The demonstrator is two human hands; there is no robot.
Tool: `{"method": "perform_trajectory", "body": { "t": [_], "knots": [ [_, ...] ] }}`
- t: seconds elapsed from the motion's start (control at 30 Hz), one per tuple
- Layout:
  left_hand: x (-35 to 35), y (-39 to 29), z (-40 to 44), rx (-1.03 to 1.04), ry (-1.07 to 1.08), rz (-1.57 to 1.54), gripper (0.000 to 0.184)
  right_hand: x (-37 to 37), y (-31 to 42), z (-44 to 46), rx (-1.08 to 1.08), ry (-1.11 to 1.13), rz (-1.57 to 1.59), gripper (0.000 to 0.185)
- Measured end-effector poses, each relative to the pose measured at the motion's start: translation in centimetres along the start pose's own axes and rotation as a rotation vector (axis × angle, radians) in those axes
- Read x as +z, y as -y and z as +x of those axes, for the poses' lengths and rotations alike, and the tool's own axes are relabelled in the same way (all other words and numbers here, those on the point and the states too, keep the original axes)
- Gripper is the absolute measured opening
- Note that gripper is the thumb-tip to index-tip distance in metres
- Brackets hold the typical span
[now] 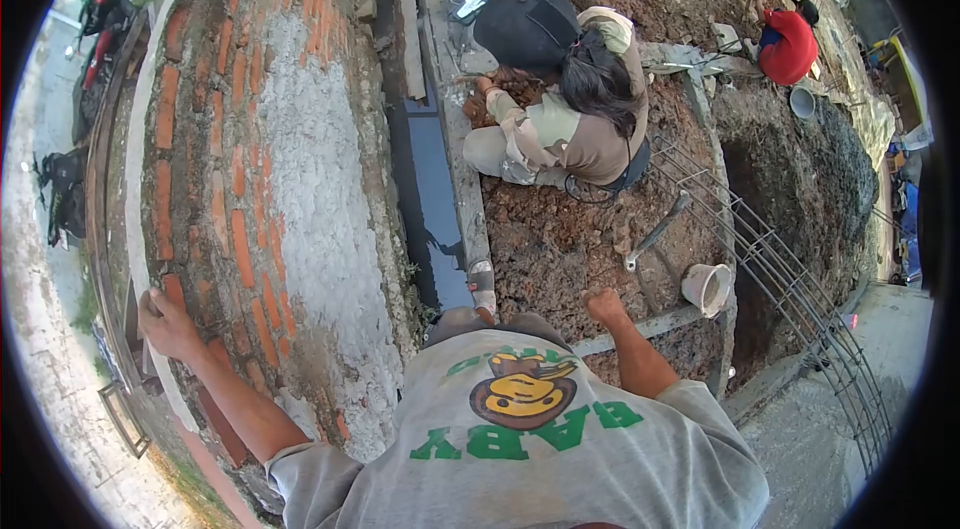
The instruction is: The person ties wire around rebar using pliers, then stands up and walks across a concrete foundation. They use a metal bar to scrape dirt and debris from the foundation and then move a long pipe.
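My left hand point(170, 327) is at the pale top edge point(142, 229) of a brick wall point(215, 179), its fingers curled over that edge. Out over the soil on the other side, my right hand point(604, 308) is closed in a loose fist, and nothing shows in it. Nearest to this hand are a whitish bucket point(706, 289) and a long-handled tool point(655, 232) lying on the dirt, its exact kind unclear. One of my shoes point(482, 281) stands on a narrow concrete ledge point(452, 129).
A water-filled channel point(428, 199) runs between wall and ledge. Ahead, a person in a dark cap point(525, 29) crouches over the soil. Another person in red point(788, 47) works farther off near a grey bucket point(802, 103). A rebar cage point(775, 259) crosses a trench at right.
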State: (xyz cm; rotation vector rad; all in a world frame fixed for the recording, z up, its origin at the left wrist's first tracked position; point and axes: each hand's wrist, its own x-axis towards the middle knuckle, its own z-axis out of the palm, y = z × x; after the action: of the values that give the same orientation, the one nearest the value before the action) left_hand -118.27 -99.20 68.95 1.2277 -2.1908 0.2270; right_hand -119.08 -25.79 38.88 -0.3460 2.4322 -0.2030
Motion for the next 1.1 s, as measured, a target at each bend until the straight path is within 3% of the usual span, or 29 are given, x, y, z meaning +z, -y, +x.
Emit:
{"method": "perform_trajectory", "body": {
  "t": [0.03,0.1,0.13,0.27,0.37,0.43,0.57,0.6,0.63,0.7,0.87,0.93,1.03,1.1],
  "knots": [
    [0.3,-0.4,-0.5,0.013,0.005,-0.005,0.049,0.3,0.1,-0.2,0.011,0.001,0.010,0.026],
    [0.4,-1.8,-1.3,0.109,-0.161,0.283,0.054,0.2,0.4,-0.4,0.257,-0.058,0.165,0.029],
    [0.5,-1.8,-1.0,0.024,-0.091,0.255,0.058,-0.1,0.7,-0.9,0.267,-0.062,0.176,0.029],
    [0.6,-2.1,-0.9,0.014,-0.097,0.295,0.060,-1.0,2.0,-2.7,0.320,-0.170,0.144,0.029],
    [0.6,-2.3,-1.1,0.054,-0.124,0.277,0.059,1.3,1.1,-3.2,0.432,-0.011,0.074,0.029],
    [1.2,-1.2,-0.9,0.101,-0.133,0.247,0.059,4.6,0.4,-3.2,0.306,0.064,-0.227,0.023],
    [1.2,-2.6,-1.4,0.072,-0.168,0.285,0.056,5.7,0.4,-2.3,0.398,0.087,-0.068,0.023],
    [1.1,-2.7,-1.5,0.059,-0.171,0.280,0.055,5.3,0.8,-1.6,0.687,0.129,0.331,0.024],
    [1.3,-2.6,-1.3,0.042,-0.175,0.276,0.054,5.5,1.0,-1.0,0.676,0.119,0.340,0.024],
    [1.5,-2.4,-0.9,0.035,-0.199,0.285,0.053,6.0,1.1,-0.9,0.380,0.082,-0.049,0.025],
    [1.2,-3.3,-1.6,0.036,-0.231,0.287,0.051,5.1,1.0,0.2,0.306,0.084,-0.007,0.025],
    [1.2,-3.3,-1.5,0.032,-0.244,0.287,0.050,5.0,1.4,1.0,0.568,-0.010,0.339,0.026],
    [1.2,-3.4,-1.5,0.032,-0.264,0.285,0.049,5.5,0.8,2.4,0.363,-0.008,0.099,0.027],
    [1.4,-3.4,-1.4,0.031,-0.266,0.316,0.048,3.1,1.6,3.0,0.408,0.027,0.244,0.029]
  ]
}}
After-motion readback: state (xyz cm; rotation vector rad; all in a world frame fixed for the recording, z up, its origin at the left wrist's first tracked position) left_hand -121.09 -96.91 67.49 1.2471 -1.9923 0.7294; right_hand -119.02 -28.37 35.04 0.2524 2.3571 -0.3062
